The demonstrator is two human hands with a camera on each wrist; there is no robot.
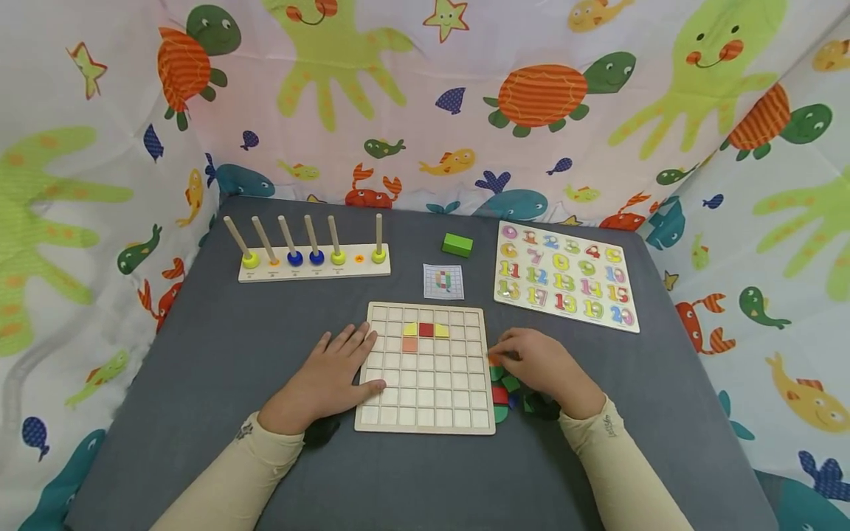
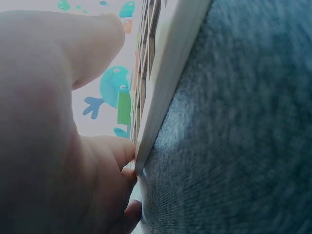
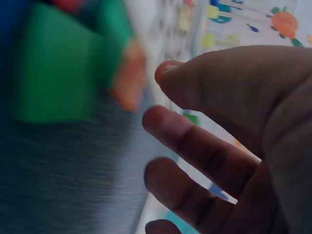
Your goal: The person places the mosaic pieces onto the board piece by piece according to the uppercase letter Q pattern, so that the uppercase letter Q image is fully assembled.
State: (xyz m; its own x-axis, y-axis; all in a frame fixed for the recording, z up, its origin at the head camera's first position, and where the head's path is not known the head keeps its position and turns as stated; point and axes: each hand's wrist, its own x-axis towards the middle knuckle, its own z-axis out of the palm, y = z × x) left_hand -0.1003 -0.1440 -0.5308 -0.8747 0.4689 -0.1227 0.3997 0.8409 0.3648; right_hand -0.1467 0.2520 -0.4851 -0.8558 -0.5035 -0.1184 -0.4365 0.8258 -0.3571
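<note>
A wooden grid board [image 1: 425,426] lies flat on the grey table. My left hand [image 1: 325,383] rests on its left edge with fingers spread. Near the board's top sit a red square [image 1: 426,330], yellow pieces [image 1: 441,331] on either side of it and a salmon square [image 1: 409,344]. Beside the board's right edge, my right hand [image 1: 544,365] hovers over a loose pile of coloured pieces. In the right wrist view, its thumb and forefinger stand apart with nothing between them, close to a blurred orange piece [image 3: 129,78] and a green piece [image 3: 58,68].
Behind the board lie a small pattern card [image 1: 443,282] and a green block [image 1: 457,245]. A peg stand [image 1: 315,273] with upright rods is at the back left, a number board [image 1: 564,274] at the back right. Printed cloth [image 1: 425,96] surrounds the table.
</note>
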